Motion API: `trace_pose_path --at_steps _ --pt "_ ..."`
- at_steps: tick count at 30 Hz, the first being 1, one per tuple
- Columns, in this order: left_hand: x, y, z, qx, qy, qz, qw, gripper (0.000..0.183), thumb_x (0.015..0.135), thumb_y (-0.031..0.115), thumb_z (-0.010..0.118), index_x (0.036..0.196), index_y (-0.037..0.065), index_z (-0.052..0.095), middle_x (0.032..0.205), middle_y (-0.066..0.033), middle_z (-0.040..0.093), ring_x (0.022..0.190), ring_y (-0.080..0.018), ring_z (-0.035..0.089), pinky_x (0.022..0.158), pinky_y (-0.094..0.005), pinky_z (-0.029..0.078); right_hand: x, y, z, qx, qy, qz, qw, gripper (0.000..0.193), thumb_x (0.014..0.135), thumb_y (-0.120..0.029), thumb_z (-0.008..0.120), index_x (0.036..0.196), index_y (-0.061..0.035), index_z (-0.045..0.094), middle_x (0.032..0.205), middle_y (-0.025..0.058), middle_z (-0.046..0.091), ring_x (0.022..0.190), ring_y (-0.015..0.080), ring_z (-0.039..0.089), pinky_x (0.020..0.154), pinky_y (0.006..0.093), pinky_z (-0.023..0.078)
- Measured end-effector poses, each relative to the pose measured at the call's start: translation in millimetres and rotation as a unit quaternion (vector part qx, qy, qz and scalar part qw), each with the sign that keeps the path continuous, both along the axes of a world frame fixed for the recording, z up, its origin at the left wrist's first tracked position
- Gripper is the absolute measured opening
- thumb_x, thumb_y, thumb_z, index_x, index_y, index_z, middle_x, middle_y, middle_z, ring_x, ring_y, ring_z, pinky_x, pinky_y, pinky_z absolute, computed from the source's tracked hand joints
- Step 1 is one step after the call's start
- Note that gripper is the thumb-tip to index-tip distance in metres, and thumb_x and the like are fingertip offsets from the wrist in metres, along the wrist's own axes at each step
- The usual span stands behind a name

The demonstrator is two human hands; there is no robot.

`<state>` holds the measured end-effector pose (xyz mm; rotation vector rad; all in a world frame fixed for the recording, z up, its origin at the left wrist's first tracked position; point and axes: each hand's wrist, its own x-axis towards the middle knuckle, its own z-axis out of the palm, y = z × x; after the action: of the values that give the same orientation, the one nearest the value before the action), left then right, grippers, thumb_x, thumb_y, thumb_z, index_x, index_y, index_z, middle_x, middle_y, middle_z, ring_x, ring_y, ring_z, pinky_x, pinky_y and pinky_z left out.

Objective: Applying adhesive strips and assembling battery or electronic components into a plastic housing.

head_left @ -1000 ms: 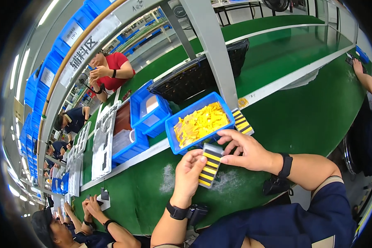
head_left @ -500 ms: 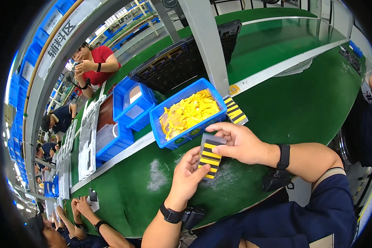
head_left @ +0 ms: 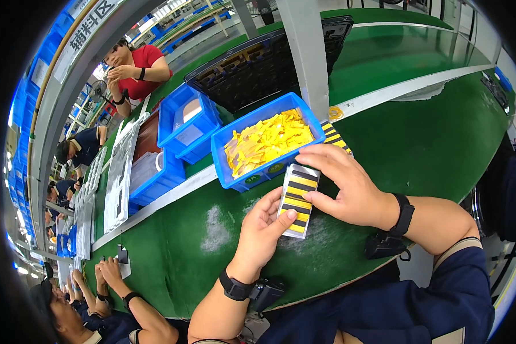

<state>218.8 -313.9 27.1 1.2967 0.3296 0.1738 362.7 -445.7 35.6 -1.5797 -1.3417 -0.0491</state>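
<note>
A narrow stack of sheets (head_left: 297, 198) with yellow and black stripes and pale edges is held over the table, tilted. My left hand (head_left: 264, 225) grips its lower left side, thumb on the striped face. At the upper right, my right hand (head_left: 350, 186) has its thumb against the face's edge and its forefinger by the top end; the other fingertips are hidden. Just beyond is a blue bin (head_left: 251, 179) of loose yellow pieces (head_left: 269, 140). A second striped stack (head_left: 337, 137) lies at the bin's right side, partly covered by my right hand.
Blue bins (head_left: 180, 146) stand left of the yellow pieces. A black molded panel (head_left: 258, 77) leans behind, beside a grey post (head_left: 304, 57). The green table (head_left: 413, 137) stretches right. Co-workers sit at far left; a co-worker's hands (head_left: 112, 272) rest near the lower left.
The striped stack now faces me more squarely and shows yellow and black up to its top, where a grey area showed before. My right thumb has moved to its edge. The view has shifted slightly.
</note>
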Motion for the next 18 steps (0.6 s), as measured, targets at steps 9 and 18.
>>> trace_pose_path --at_steps 9,18 --pt "0.9 -1.8 -2.4 -0.034 -0.025 0.002 0.999 0.051 0.084 0.008 0.060 0.127 -0.003 0.036 0.112 -0.0093 0.053 0.100 -0.0130 0.053 0.085 -0.0260 0.045 -0.3 0.6 -2.6 0.002 -0.145 -0.029 0.989 0.032 0.071 -0.011 0.064 0.100 0.0000 0.057 0.099 0.0128 0.056 0.093 0.0292 0.053 0.083 0.0378 0.043" --pt "4.3 -5.6 -5.3 -0.005 -0.012 0.013 1.000 0.049 0.082 0.003 0.061 0.124 -0.003 0.037 0.109 -0.0100 0.053 0.097 -0.0139 0.055 0.082 -0.0266 0.047 0.7 -0.1 -2.4 -0.006 -0.180 -0.014 0.984 0.033 0.069 -0.008 0.064 0.100 -0.0012 0.056 0.093 0.0109 0.059 0.088 0.0284 0.054 0.077 0.0371 0.044"
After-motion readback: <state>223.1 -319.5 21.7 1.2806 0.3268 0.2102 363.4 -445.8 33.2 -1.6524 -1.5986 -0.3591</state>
